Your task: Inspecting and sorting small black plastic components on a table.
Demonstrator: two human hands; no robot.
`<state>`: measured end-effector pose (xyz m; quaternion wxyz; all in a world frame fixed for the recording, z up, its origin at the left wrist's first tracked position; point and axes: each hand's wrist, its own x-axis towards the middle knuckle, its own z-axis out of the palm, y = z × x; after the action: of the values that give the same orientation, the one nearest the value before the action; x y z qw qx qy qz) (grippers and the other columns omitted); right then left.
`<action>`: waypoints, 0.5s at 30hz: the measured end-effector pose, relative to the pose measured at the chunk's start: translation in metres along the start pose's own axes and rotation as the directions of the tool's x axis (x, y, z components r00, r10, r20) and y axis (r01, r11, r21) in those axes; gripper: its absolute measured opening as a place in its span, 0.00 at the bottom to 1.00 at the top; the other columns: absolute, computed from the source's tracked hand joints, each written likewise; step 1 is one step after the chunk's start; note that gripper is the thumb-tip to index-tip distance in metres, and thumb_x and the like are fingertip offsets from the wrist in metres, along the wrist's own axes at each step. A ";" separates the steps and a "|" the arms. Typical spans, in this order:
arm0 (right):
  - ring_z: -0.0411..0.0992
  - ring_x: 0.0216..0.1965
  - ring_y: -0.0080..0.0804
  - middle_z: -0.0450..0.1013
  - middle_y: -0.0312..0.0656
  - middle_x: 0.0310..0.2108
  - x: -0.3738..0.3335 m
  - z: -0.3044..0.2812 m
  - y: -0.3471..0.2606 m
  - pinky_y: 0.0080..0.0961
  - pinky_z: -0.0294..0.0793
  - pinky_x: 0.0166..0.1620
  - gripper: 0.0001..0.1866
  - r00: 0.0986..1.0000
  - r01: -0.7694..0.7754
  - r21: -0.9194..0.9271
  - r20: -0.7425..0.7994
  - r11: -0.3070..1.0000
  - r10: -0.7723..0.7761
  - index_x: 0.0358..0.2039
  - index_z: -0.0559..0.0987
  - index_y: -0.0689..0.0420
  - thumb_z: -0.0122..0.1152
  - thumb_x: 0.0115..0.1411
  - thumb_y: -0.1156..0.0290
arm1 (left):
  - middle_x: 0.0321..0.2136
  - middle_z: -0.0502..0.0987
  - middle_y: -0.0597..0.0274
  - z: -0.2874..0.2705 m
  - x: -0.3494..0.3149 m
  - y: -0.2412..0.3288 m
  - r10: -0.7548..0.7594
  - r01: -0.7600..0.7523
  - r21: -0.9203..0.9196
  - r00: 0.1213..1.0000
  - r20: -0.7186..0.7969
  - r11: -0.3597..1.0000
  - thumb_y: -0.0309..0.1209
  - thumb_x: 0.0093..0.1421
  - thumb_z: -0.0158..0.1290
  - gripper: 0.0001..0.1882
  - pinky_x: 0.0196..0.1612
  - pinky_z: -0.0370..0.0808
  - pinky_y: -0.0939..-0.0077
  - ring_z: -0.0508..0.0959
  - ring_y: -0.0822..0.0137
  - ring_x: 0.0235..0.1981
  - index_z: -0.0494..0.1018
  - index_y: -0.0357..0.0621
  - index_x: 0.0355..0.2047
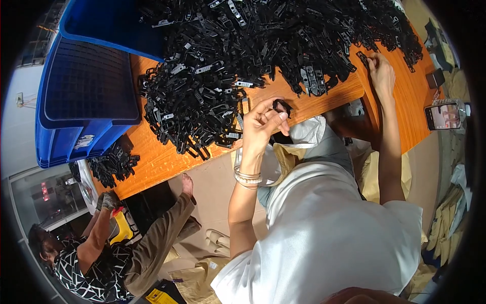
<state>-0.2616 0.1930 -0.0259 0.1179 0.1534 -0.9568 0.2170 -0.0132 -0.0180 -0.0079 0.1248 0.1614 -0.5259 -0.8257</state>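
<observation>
Between the thumb and fingers of my left hand (259, 123) is a small black plastic part (282, 106), held just over the table's near edge. My right hand (381, 76) is at the far right of the table, its fingers closed on the end of a long black plastic piece (362, 60). Large heaps of similar black plastic parts (192, 101), some with grey inserts, cover the far side of the wooden table (324, 107). Small details of the held parts are too fine to make out.
Blue plastic crates (88, 83) stand at the table's left end, beside a smaller heap of black parts (114, 164). A phone (443, 117) is at the right edge. Another person (96, 258) sits at lower left, wearing gloves. Brown sacks (197, 278) lie on the floor.
</observation>
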 end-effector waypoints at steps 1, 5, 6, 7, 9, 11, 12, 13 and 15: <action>0.70 0.26 0.41 0.71 0.46 0.24 0.002 -0.001 -0.001 0.31 0.67 0.31 0.11 1.000 0.004 0.021 -0.016 1.000 -0.004 0.28 0.74 0.63 0.54 0.51 0.67 | 0.24 0.72 0.59 0.001 0.000 0.000 0.000 0.000 -0.001 1.000 0.000 1.000 0.17 0.50 0.48 0.15 0.19 0.73 0.81 0.73 0.71 0.18 0.65 0.30 0.40; 0.69 0.23 0.37 0.69 0.46 0.20 0.019 0.004 0.011 0.29 0.66 0.30 0.11 0.986 0.017 0.036 0.163 0.999 -0.022 0.27 0.73 0.64 0.54 0.51 0.68 | 0.23 0.72 0.58 0.002 -0.001 -0.002 -0.009 0.009 0.000 1.000 -0.008 1.000 0.16 0.50 0.48 0.15 0.19 0.72 0.82 0.73 0.71 0.18 0.65 0.31 0.40; 0.69 0.23 0.36 0.69 0.47 0.20 0.026 0.011 0.026 0.30 0.66 0.30 0.11 0.975 0.031 0.077 0.217 0.997 -0.047 0.26 0.73 0.65 0.54 0.51 0.68 | 0.23 0.71 0.58 0.002 -0.002 -0.003 -0.015 0.015 -0.003 1.000 -0.006 1.000 0.16 0.50 0.48 0.15 0.19 0.72 0.82 0.73 0.71 0.18 0.65 0.31 0.40; 0.69 0.23 0.35 0.69 0.47 0.20 0.028 0.011 0.024 0.30 0.66 0.30 0.11 0.959 0.044 0.121 0.272 0.992 -0.075 0.26 0.72 0.66 0.54 0.50 0.69 | 0.23 0.71 0.58 0.001 -0.002 -0.003 -0.013 0.013 -0.002 1.000 -0.010 1.000 0.16 0.50 0.48 0.15 0.19 0.72 0.82 0.73 0.71 0.18 0.65 0.31 0.40; 0.68 0.23 0.40 0.69 0.48 0.19 0.027 0.009 0.021 0.30 0.66 0.30 0.09 0.963 0.072 0.105 0.250 0.992 -0.096 0.25 0.72 0.66 0.53 0.50 0.71 | 0.23 0.71 0.58 -0.001 -0.004 -0.005 -0.017 0.017 0.012 1.000 0.007 1.000 0.17 0.50 0.48 0.15 0.19 0.72 0.82 0.73 0.71 0.18 0.65 0.31 0.40; 0.68 0.23 0.44 0.69 0.49 0.19 0.027 0.009 0.020 0.30 0.66 0.30 0.07 0.967 0.099 0.089 0.228 0.991 -0.117 0.24 0.72 0.66 0.52 0.50 0.73 | 0.23 0.71 0.59 -0.003 -0.005 -0.008 -0.018 0.018 0.004 1.000 -0.006 1.000 0.17 0.50 0.48 0.15 0.19 0.72 0.83 0.72 0.71 0.18 0.65 0.30 0.40; 0.69 0.25 0.46 0.70 0.51 0.22 0.028 0.013 0.025 0.31 0.67 0.31 0.08 0.979 0.132 0.096 0.140 0.987 -0.145 0.27 0.73 0.66 0.51 0.50 0.73 | 0.22 0.71 0.59 -0.003 -0.006 -0.010 -0.021 0.021 -0.005 1.000 -0.015 1.000 0.17 0.50 0.48 0.15 0.19 0.72 0.83 0.72 0.72 0.18 0.65 0.30 0.40; 0.69 0.28 0.48 0.71 0.53 0.24 0.027 0.014 0.025 0.32 0.67 0.32 0.10 0.984 0.165 0.101 0.051 0.981 -0.170 0.30 0.74 0.67 0.50 0.50 0.74 | 0.22 0.71 0.59 -0.004 -0.006 -0.010 -0.020 0.020 -0.004 1.000 -0.018 1.000 0.17 0.50 0.48 0.15 0.19 0.72 0.83 0.72 0.72 0.18 0.65 0.30 0.40; 0.70 0.30 0.49 0.70 0.55 0.27 0.026 0.012 0.025 0.33 0.67 0.34 0.10 0.977 0.202 0.087 0.058 0.976 -0.207 0.32 0.74 0.67 0.49 0.50 0.75 | 0.21 0.72 0.59 -0.005 -0.007 -0.011 -0.016 0.016 0.004 0.999 -0.027 1.000 0.18 0.50 0.49 0.14 0.19 0.71 0.83 0.72 0.72 0.18 0.65 0.30 0.39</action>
<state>-0.2965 0.2029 -0.0386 0.1013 0.2627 -0.9299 0.2367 -0.0050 -0.0149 -0.0190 0.1249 0.1771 -0.5244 -0.8234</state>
